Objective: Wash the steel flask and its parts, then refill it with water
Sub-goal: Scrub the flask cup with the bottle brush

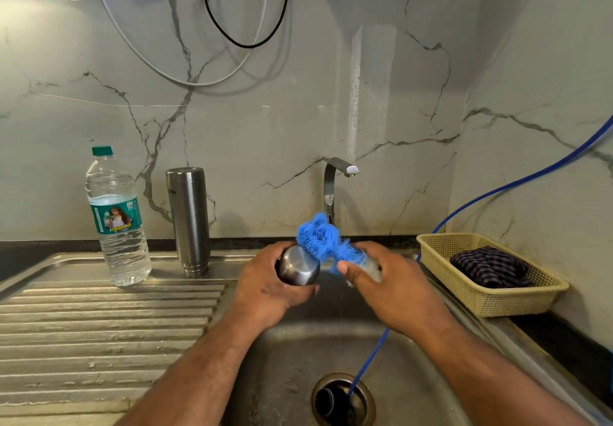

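My left hand [265,288] grips a round steel flask cap [298,268] over the sink basin, its closed end facing me. My right hand [389,288] pinches a blue mesh scrubber [323,241] that lies against the cap's upper right side; something pale and sudsy shows under my fingers. The steel flask body [189,221] stands upside down on the drainboard, mouth down, to the left of both hands. The tap [335,186] stands behind the hands; no water stream is visible.
A plastic water bottle [116,220] with a green cap stands left of the flask on the ribbed drainboard [99,326]. A blue hose [371,359] runs into the sink drain [343,399]. A beige basket [517,299] holding a dark checked cloth sits on the right counter.
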A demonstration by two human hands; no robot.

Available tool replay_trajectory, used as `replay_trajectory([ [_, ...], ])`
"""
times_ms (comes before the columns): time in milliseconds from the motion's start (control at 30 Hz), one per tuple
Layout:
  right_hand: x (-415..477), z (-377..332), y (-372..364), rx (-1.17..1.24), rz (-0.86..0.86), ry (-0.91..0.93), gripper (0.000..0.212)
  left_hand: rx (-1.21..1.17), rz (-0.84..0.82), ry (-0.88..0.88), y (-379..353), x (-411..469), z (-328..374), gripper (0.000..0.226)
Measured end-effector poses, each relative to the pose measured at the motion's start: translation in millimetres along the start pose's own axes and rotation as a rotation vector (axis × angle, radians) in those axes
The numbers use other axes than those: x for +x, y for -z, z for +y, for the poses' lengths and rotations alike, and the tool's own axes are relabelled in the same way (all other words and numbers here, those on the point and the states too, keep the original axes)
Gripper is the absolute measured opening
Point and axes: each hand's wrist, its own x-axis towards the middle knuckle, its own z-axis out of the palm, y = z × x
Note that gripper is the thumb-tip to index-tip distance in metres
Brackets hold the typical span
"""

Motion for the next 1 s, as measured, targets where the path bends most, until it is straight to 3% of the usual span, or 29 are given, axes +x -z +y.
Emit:
replay_trajectory([
  [100,-3.3,-0.5,-2.1,0.048,-0.162,0.031,0.049,-0.011,-0.03,0.022,0.1,-0.9,1.1,0.056],
  [200,-0.4,0.1,-1.8,-0.006,-0.012,0.003,0.051,0.011,-0.007,0.003,0.2,-1.5,0.7,0.062],
  [333,-2.0,-0.6,-3.4,0.059,-0.134,0.028,0.053,0.023,-0.018,0.004,0.0,-2.1,1.4,0.056],
  [467,2.2,3.9,-3.4,-0.078,0.053,-0.06,0.052,0.051,0.009,-0.047,-2.2,-1.8,5.0,0.069],
  [633,1.0,11.1,-1.4,0.006,-0.006,-0.116,0.051,-0.057,0.049,0.006,0.6,1.0,4.0,0.066],
  [800,-2.4,1.8,-4.5,0.085,0.096,-0.057,0.042,-0.033,0.044,0.015,-4.8,0.4,3.4,0.066],
  [1000,-4.2,-2.5,-5.2,0.1,-0.116,0.013,0.05,-0.035,0.05,0.079,-1.5,3.3,-2.8,0.057],
])
